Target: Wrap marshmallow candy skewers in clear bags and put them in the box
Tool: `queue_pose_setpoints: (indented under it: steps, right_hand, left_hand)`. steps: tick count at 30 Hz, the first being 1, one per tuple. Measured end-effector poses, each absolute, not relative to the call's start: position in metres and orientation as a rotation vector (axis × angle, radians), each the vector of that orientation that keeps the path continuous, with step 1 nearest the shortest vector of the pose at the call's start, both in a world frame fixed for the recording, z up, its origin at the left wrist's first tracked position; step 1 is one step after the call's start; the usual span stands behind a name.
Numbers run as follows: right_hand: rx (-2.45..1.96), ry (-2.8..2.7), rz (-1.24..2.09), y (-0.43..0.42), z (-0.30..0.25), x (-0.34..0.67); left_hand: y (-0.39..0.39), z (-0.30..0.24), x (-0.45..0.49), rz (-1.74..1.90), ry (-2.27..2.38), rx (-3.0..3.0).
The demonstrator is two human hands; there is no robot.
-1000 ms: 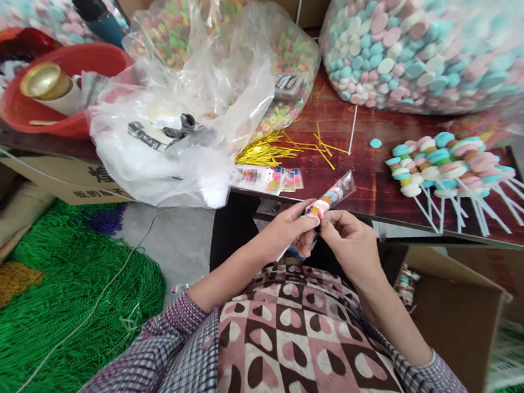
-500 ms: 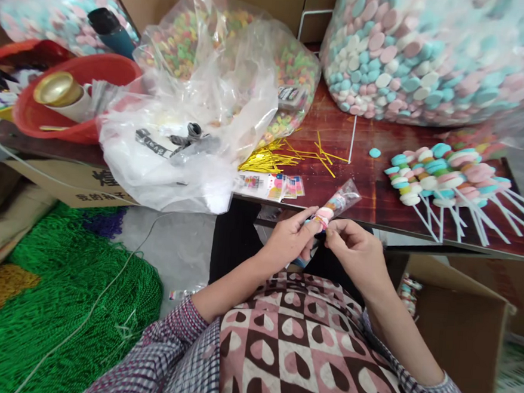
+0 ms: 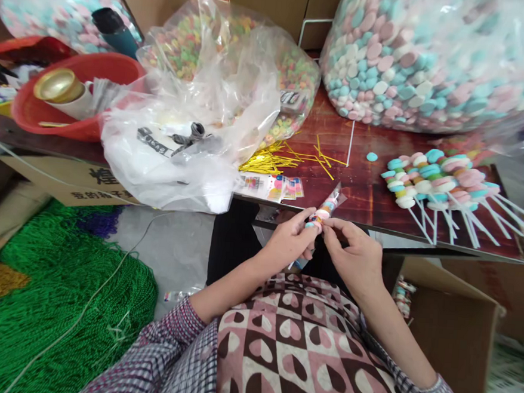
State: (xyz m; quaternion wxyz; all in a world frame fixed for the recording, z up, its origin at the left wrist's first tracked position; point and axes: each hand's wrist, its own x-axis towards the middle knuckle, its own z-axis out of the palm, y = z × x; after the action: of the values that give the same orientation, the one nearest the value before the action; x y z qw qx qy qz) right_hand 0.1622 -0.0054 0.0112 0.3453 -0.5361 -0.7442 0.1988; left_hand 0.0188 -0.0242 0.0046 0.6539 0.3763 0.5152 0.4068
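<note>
In front of my lap, my left hand (image 3: 288, 240) is closed around a marshmallow skewer (image 3: 325, 210) in a clear plastic sleeve. The skewer tilts up to the right, its white stick poking out below the hand. My right hand (image 3: 355, 254) pinches at the right side of the sleeve with thumb and forefinger; the exact contact is partly hidden. Just beyond the hands lie printed packets (image 3: 271, 187) and gold twist ties (image 3: 269, 160). To the right, a pile of unwrapped marshmallow skewers (image 3: 442, 179) rests on the dark red table (image 3: 361, 188).
A big bag of marshmallows (image 3: 401, 68) stands at the back right, a bag of coloured rings (image 3: 187, 47) at the back left. A white plastic bag (image 3: 169, 172) overhangs the table edge near a red basin (image 3: 30, 111). An open carton (image 3: 450, 335) sits below right.
The skewer has turned slightly more upright, and its sleeve's loose end looks narrower. My right fingers have shifted slightly against it. The whole view has drifted a little.
</note>
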Motion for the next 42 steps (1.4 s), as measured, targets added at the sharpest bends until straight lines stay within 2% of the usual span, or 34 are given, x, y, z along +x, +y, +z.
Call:
queue_pose_setpoints:
  steps: [14, 18, 22, 25, 32, 42]
  right_hand:
    - [-1.335, -2.063, 0.326, -0.008, 0.020, 0.164]
    - [-1.357, -1.965, 0.607, -0.013, 0.020, 0.168]
    - [-1.376, -1.693, 1.007, -0.015, 0.018, 0.169]
    - [-1.348, -1.579, 1.105, -0.014, 0.016, 0.167]
    - [-1.347, -1.604, 1.104, -0.010, 0.007, 0.167]
    - [-1.326, -1.898, 0.689, -0.007, 0.003, 0.169]
  left_hand:
    - [-0.028, 0.001, 0.020, 0.911, 1.333, 1.059]
    - [-0.029, 0.002, 0.020, 0.936, 1.282, 0.991]
    - [-0.025, 0.001, 0.018, 0.852, 0.828, 0.560]
    - [-0.023, -0.002, 0.016, 0.793, 0.621, 0.333]
    - [-0.027, -0.005, 0.019, 0.853, 0.656, 0.350]
    - [-0.025, -0.007, 0.021, 0.918, 0.875, 0.539]
